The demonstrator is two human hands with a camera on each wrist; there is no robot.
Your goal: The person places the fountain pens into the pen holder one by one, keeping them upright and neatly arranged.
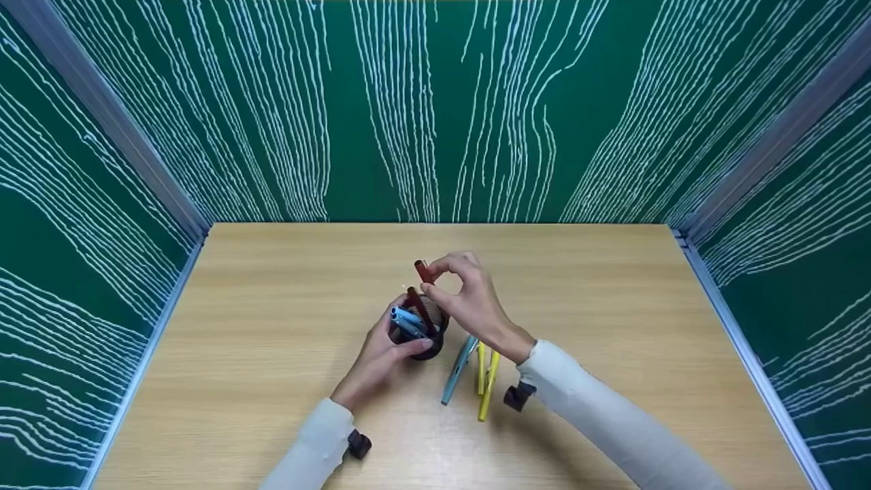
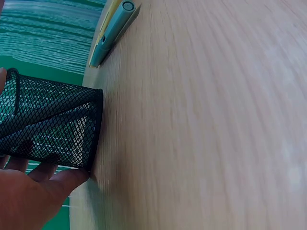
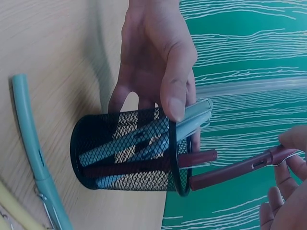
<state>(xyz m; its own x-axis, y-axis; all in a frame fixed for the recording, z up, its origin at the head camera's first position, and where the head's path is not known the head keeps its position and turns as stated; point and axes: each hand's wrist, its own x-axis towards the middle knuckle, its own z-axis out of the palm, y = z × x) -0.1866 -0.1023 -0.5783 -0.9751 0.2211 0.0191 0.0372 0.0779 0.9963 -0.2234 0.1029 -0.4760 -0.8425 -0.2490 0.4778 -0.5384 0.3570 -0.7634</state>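
Observation:
My right hand (image 1: 473, 299) pinches a dark red pen (image 3: 230, 173) near its cap between thumb and forefinger. That pen's lower end overlaps the rim of a black mesh pen holder (image 3: 120, 167) in the right wrist view. Around the holder curls my left hand (image 1: 378, 350), its thumb over the rim. Light blue pens (image 1: 407, 321) and another dark red pen (image 3: 201, 157) stand inside, leaning and poking out at the top. In the left wrist view the holder's base (image 2: 97, 124) is at the tabletop.
To the right of the holder, a teal pen (image 1: 457, 371) and two yellow pens, one nearer (image 1: 488, 395) and one beside it (image 1: 481, 371), lie on the wooden table (image 1: 272, 306). Green walls (image 1: 449, 136) with white lines enclose its back and sides.

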